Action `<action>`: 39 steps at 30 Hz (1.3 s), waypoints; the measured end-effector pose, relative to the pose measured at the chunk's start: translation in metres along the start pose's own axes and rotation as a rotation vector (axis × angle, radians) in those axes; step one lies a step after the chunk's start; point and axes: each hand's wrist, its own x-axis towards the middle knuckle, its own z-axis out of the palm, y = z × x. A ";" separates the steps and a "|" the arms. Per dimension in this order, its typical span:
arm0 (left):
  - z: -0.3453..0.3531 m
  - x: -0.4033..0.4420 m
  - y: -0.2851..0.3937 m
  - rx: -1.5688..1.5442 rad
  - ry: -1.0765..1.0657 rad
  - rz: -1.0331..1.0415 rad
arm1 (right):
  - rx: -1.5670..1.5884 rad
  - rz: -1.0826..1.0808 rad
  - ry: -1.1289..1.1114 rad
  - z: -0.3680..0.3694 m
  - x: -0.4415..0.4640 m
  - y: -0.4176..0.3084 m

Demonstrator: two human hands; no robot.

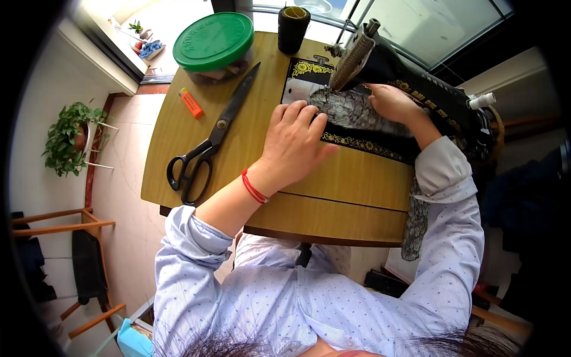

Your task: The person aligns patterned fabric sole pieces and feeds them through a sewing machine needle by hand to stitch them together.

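A grey, bark-patterned piece of fabric (pixel 348 111) lies on the bed of a black sewing machine (pixel 410 86) with gold decoration, under the presser foot (pixel 326 92). My left hand (pixel 292 140) rests palm down at the fabric's near left edge, fingers stretched out, just in front of the needle area. A red string bracelet (pixel 254 187) circles that wrist. To the right of the needle, beneath the machine's arm, my right hand (pixel 395 107) has curled fingers at the fabric's right part; some fingertips are hidden. A grey strip of the fabric (pixel 415 229) hangs over the table's front edge.
On the wooden tabletop (pixel 244 160) lie large black scissors (pixel 217 131) and an orange lighter (pixel 191 103). A green-lidded tub (pixel 214 41) and a dark thread cone (pixel 294 30) stand at the back. Left are a potted plant (pixel 74 138) and a wooden chair (pixel 65 226).
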 end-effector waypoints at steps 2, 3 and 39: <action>0.001 -0.001 -0.001 -0.034 0.019 0.035 | 0.221 0.051 -0.122 -0.001 -0.017 -0.010; 0.000 -0.001 -0.001 -0.035 0.018 0.038 | 0.349 0.108 -0.206 -0.001 -0.025 -0.015; -0.005 -0.008 0.004 -0.122 -0.190 0.163 | 1.906 -0.561 0.076 0.037 0.121 0.014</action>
